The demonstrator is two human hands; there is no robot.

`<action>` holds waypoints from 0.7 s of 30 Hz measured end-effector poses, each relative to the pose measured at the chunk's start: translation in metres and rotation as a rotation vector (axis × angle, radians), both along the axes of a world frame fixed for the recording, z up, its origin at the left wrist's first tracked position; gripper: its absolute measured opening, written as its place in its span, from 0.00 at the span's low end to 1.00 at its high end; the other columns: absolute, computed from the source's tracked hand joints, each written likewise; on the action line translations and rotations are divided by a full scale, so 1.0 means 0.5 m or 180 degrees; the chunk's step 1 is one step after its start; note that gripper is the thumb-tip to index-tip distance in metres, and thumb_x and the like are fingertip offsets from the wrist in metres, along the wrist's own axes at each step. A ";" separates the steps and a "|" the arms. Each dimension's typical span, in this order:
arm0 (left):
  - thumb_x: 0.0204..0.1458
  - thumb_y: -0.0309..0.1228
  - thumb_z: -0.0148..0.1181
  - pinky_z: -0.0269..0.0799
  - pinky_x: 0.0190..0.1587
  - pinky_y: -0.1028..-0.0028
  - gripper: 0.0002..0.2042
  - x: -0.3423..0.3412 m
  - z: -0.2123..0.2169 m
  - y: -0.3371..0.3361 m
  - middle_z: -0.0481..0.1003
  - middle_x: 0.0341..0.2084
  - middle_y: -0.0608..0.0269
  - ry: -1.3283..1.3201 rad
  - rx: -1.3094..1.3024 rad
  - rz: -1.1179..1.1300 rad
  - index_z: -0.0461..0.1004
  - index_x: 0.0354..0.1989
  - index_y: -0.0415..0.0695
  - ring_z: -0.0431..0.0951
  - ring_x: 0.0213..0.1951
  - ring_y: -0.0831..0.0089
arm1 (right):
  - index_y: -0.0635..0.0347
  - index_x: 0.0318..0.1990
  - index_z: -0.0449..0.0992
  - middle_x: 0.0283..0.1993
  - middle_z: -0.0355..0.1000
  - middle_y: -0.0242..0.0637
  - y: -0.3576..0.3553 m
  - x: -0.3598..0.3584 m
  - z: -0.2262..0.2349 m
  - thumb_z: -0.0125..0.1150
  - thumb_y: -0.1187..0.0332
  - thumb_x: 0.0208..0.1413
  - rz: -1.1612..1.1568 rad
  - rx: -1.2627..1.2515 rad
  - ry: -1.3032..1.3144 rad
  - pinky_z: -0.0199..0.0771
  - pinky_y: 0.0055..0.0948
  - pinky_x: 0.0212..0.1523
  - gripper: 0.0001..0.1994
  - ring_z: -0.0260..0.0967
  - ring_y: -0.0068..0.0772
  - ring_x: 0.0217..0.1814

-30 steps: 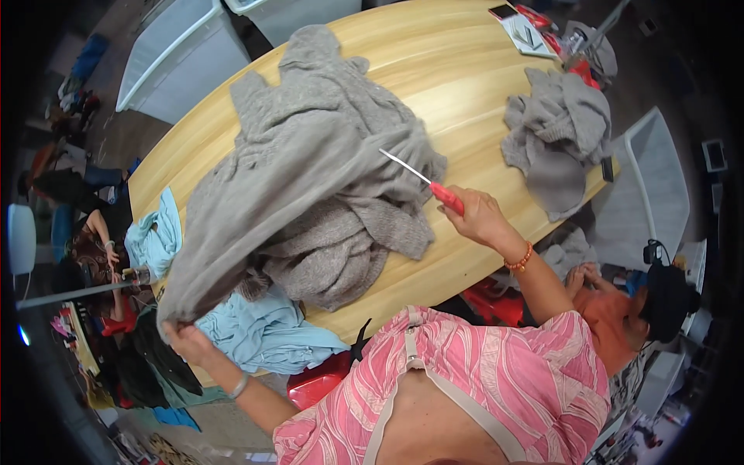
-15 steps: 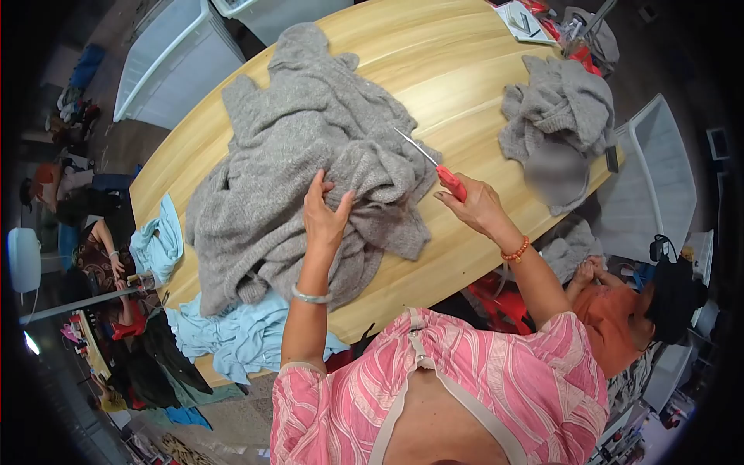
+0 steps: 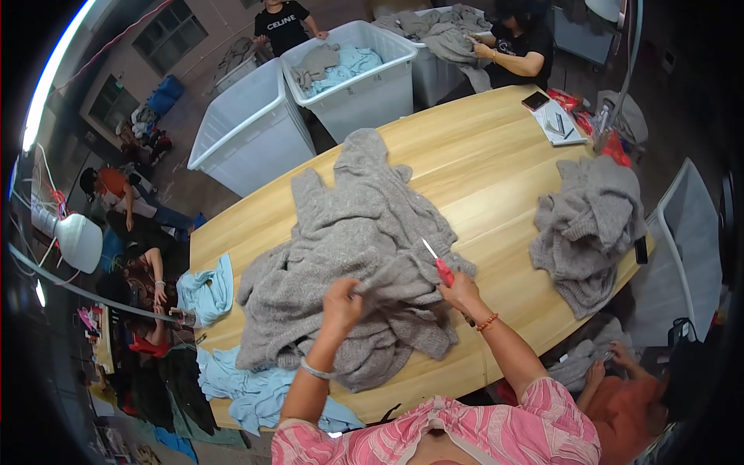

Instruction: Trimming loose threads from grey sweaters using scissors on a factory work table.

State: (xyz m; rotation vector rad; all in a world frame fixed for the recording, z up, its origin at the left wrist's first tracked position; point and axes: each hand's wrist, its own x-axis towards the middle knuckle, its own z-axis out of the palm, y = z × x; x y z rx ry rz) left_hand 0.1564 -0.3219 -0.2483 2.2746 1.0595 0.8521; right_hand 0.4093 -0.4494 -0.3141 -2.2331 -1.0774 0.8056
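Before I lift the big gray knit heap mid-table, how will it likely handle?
The gray knit heap should be floppy and sag between grips, since it lies in soft, slumped folds. Its fuzzy, textured surface suggests it probably isn't slippery. Pushing it toward the lower left might shove the light blue cloth bunched at that edge.

The gray cloth is blurry by the left hand. The top edge cuts off 2 people's heads.
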 end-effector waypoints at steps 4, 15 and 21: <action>0.42 0.16 0.47 0.75 0.26 0.75 0.14 -0.063 0.138 0.173 0.75 0.29 0.60 -0.1421 -0.0807 0.0747 0.72 0.38 0.39 0.75 0.23 0.73 | 0.61 0.41 0.73 0.34 0.73 0.50 -0.061 0.042 0.128 0.59 0.68 0.45 -0.0208 0.1180 0.0276 0.71 0.41 0.39 0.14 0.71 0.52 0.37; 0.54 0.23 0.53 0.63 0.24 0.80 0.08 -0.111 -0.092 0.306 0.72 0.27 0.68 -0.2853 -0.2861 0.0757 0.71 0.42 0.43 0.69 0.24 0.81 | 0.56 0.35 0.72 0.29 0.71 0.40 -0.141 -0.135 0.164 0.64 0.64 0.48 0.2093 0.0706 -0.0565 0.71 0.43 0.35 0.10 0.69 0.46 0.36; 0.54 0.28 0.58 0.66 0.44 0.72 0.16 -0.059 -0.048 0.198 0.72 0.37 0.62 -0.4122 -0.3362 0.1098 0.64 0.50 0.44 0.71 0.40 0.75 | 0.56 0.36 0.72 0.28 0.71 0.44 -0.104 -0.099 0.219 0.61 0.64 0.50 0.1828 0.0497 -0.0513 0.69 0.44 0.35 0.09 0.69 0.49 0.34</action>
